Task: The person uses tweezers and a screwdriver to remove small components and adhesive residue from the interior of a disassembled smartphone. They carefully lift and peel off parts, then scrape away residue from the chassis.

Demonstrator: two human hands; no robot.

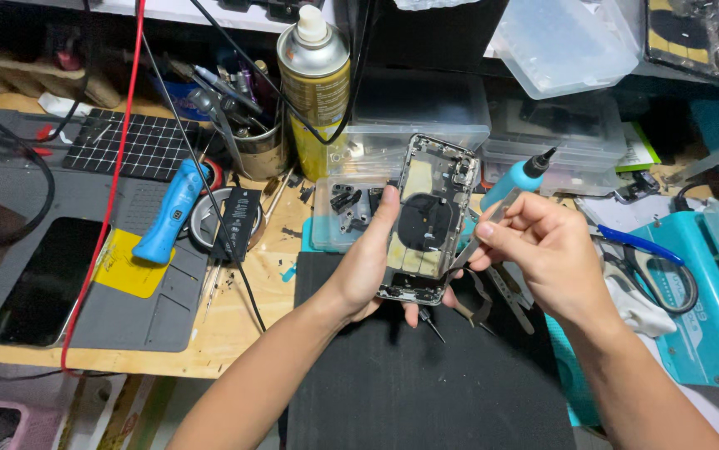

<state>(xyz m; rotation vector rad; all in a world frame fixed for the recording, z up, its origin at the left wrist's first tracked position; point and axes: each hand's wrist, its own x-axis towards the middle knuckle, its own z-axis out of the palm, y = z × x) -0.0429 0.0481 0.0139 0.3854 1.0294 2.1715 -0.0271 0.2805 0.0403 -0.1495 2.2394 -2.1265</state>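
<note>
Left hand point(369, 267) grips the phone housing point(428, 218), thumb along its left edge, fingers wrapped behind; fingertips peek out under the bottom edge. Housing is tilted a bit, top toward 1 o'clock, open inside facing the camera, with a dark round coil in the middle.

Right hand point(547, 250) sits at 3 o'clock of the housing, fingers pinched narrow on thin metal tweezers point(483, 229). Their lower end touches the housing's right edge.

Both hands hover over a black mat point(426, 383). More small tools lie on the mat under the right hand, details unclear.

At 12 o'clock of the housing: stack of clear plastic boxes point(426, 117). At 11 o'clock: yellow spray can point(315, 83), with a tin of hand tools point(251, 125) just left of it. At 9 o'clock: clear tray of small dark parts point(344, 212).

Further at 9 o'clock: black battery point(237, 221), blue-handled tool point(172, 212), grey work mat point(126, 275), red cable point(109, 200) crossing it.

At 2 o'clock: light-blue driver with black tip point(519, 177). At 3 o'clock, beyond the right hand: blue-handled pliers point(651, 258) on a teal device point(709, 325).
</note>
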